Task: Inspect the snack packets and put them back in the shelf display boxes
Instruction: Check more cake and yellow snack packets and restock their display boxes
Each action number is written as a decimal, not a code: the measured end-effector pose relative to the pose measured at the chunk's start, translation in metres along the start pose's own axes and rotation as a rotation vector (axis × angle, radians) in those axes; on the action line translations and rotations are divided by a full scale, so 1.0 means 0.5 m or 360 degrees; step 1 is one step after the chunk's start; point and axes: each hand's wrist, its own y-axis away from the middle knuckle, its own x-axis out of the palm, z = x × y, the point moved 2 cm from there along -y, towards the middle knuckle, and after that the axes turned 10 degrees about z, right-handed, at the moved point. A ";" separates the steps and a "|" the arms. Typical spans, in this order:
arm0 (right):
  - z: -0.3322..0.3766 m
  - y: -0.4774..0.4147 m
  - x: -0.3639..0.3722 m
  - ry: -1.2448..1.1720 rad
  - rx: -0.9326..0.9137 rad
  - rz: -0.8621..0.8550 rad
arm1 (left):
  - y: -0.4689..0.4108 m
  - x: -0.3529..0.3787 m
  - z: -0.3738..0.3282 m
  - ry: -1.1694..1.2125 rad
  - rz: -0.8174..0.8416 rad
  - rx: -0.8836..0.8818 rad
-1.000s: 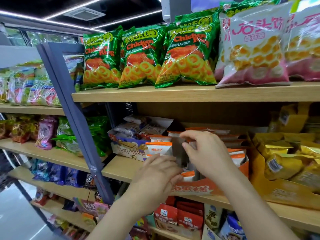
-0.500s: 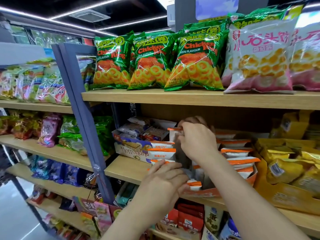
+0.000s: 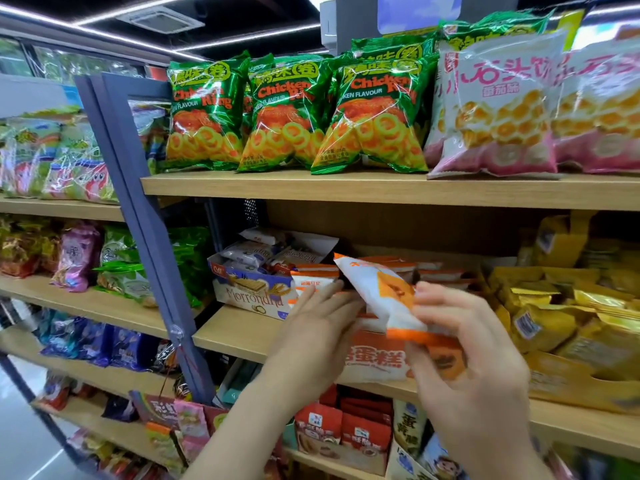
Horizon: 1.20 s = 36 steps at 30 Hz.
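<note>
Head view: cake packet (image 3: 375, 289) is pinched by right hand (image 3: 467, 358) for inspection, left hand (image 3: 311, 334) open; reinsertion into display box (image 3: 374, 363) is judged next.

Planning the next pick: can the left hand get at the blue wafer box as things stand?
Probably yes. The left hand lies open right beside the wafer box, whose front faces the aisle with nothing before it; the packet sits in the right hand, off to the other side.

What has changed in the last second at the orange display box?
The right hand has pulled one white-and-orange packet out of the orange display box and now holds it tilted above the box. The left hand stays at the box's left side.
</note>
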 end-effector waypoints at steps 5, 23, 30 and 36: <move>0.010 0.082 0.031 -0.0145 -0.0129 0.0032 | 0.075 -0.031 -0.095 0.1980 -0.0385 -0.0503; 0.057 0.031 -0.004 -0.1619 0.1170 0.0248 | 0.162 -0.001 -0.138 0.2150 0.0046 -0.0465; 0.074 0.041 -0.004 -0.1622 0.1192 0.0236 | 0.172 -0.049 -0.118 0.1979 -0.0632 -0.0525; 0.089 0.041 -0.005 -0.1668 0.1159 0.0299 | 0.164 -0.067 -0.129 0.2052 -0.0706 -0.0560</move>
